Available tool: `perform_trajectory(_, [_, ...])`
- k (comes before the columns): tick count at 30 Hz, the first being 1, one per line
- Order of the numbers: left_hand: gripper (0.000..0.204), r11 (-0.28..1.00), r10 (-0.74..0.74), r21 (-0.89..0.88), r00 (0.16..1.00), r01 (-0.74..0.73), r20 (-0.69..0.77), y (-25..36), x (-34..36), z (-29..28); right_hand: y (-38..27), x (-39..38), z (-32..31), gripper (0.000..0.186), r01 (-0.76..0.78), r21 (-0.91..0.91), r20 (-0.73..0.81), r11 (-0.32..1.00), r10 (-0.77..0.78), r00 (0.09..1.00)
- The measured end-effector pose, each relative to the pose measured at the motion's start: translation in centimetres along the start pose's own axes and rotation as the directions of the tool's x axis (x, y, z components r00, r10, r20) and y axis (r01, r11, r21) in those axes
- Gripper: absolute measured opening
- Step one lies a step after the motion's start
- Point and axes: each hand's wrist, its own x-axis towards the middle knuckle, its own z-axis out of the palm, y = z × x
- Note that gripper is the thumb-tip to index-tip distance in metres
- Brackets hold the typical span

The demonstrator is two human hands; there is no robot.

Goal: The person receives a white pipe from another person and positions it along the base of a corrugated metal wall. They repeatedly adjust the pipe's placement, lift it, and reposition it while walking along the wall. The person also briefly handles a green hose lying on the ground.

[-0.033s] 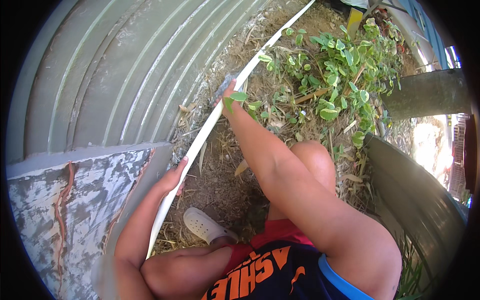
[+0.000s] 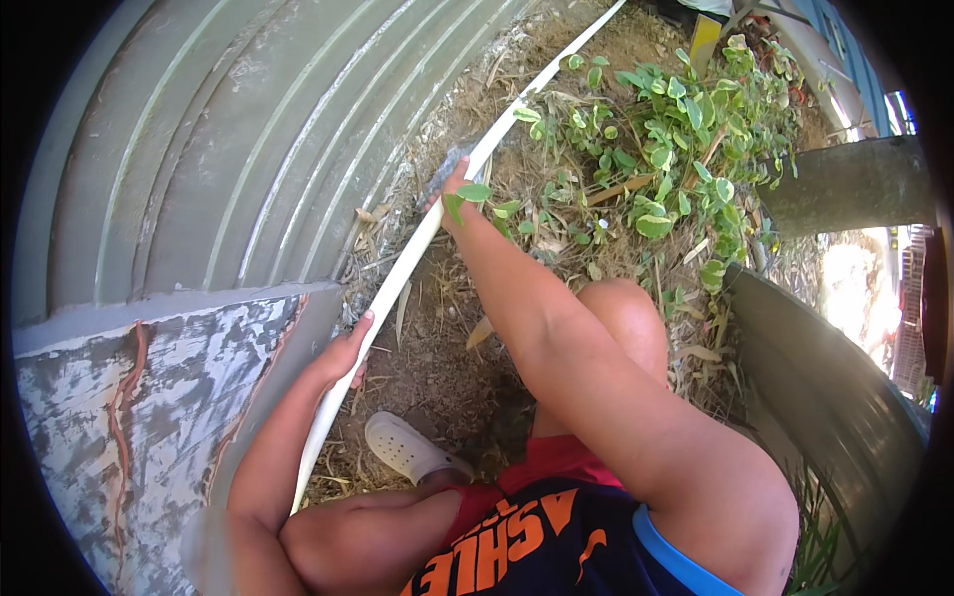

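Two hands are set on one long pale pole (image 2: 402,268), slanted from beside the left thigh to the upper edge of view. By the left hand (image 2: 343,358) the lower stretch is grasped, thumb laid along it, fingers curled beneath. Farther up, it is gripped by the right hand (image 2: 453,199), whose fingers are partly screened by a variegated leaf (image 2: 477,192). Spacing of the grips is judged to be for steadiness: the length seems better controlled at two points.

Ground is formed by dry brown soil (image 2: 437,328), strewn with straw; a perforated clog (image 2: 402,445) is planted on it. The left side is bounded by a ribbed grey wall (image 2: 229,129), above a patchily coated panel (image 2: 189,368). Leafy vines (image 2: 686,119) are spread at right.
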Motion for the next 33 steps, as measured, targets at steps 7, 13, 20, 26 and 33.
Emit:
perform_trajectory(7, [0.083, 1.0, -0.002, -0.001, 1.0, 0.002, 0.002, -0.3, 0.1, -0.1, 0.5, 0.4, -0.1, 0.078, -0.003, -0.027, 0.079, 1.0, 0.005, 0.997])
perform_trajectory(13, [0.083, 1.0, 0.02, 0.001, 1.0, -0.02, -0.009, 0.6, 0.7, 0.0, -0.4, 1.4, 0.3, 0.081, -0.019, -0.049, 0.089, 0.999, 0.023, 0.996])
perform_trajectory(20, [0.082, 1.0, 0.006, -0.005, 1.0, -0.006, -0.002, -0.2, 0.9, -0.4, 0.2, 0.9, 0.2, 0.082, -0.019, -0.092, 0.145, 0.996, 0.032, 0.989])
perform_trajectory(26, [0.083, 1.0, 0.015, -0.005, 1.0, -0.014, 0.006, 0.7, 0.6, -0.1, -0.5, 1.5, 0.1, 0.081, -0.062, -0.068, 0.107, 0.996, 0.069, 0.992])
perform_trajectory(33, [0.083, 1.0, -0.001, -0.006, 1.0, 0.001, -0.006, 0.1, 1.2, -0.2, -0.5, 0.8, 0.5, 0.073, -0.021, -0.03, -0.007, 0.999, 0.021, 1.0])
